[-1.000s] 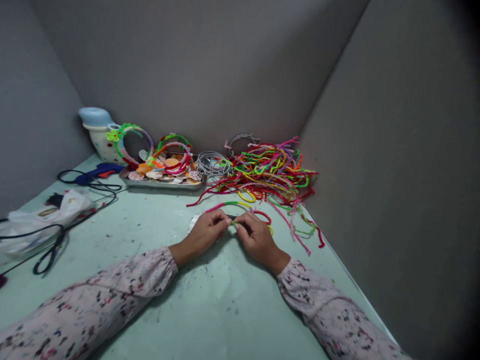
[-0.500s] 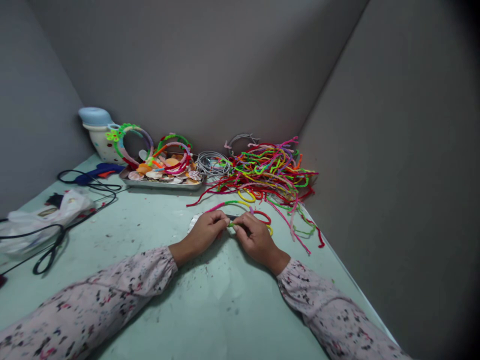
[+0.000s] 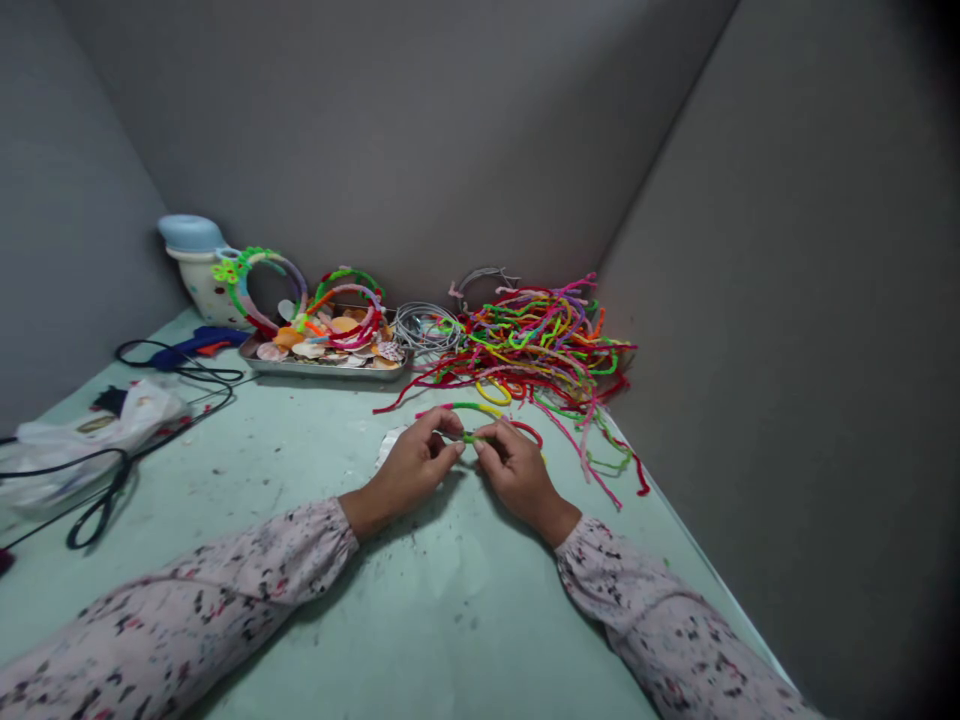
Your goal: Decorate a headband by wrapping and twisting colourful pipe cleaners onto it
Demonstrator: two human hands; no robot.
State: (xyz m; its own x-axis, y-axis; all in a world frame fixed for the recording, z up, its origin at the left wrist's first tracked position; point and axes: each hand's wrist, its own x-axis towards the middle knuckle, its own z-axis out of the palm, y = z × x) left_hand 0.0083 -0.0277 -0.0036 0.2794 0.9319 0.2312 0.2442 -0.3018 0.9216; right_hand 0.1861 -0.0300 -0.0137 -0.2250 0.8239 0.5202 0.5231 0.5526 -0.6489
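A short green pipe cleaner (image 3: 469, 438) spans the small gap between my fingertips, above the middle of the table. My left hand (image 3: 412, 462) touches its left end with thumb and forefinger, which curl toward each other with a small space behind the tips. On the other side, my right hand (image 3: 519, 474) pinches the right end between thumb and forefinger. Just behind both hands lies a curved pipe-cleaner strip (image 3: 472, 406) in pink, green and yellow. Scissors with red handles (image 3: 531, 432) are partly hidden behind my right hand.
A metal tray (image 3: 330, 371) holds seashells and colourful wrapped hoops. Beside it are coiled grey wire (image 3: 427, 328) and a tangled heap of pipe cleaners (image 3: 540, 340). At left lie a blue glue gun (image 3: 199, 342), black cable (image 3: 124, 470) and plastic bag (image 3: 52, 455); a white bin (image 3: 206, 285) stands behind.
My left thumb has moved slightly away from the forefinger, opening a gap in that hand. Both hands shifted a little, and the green pipe cleaner sits slightly higher and further right.
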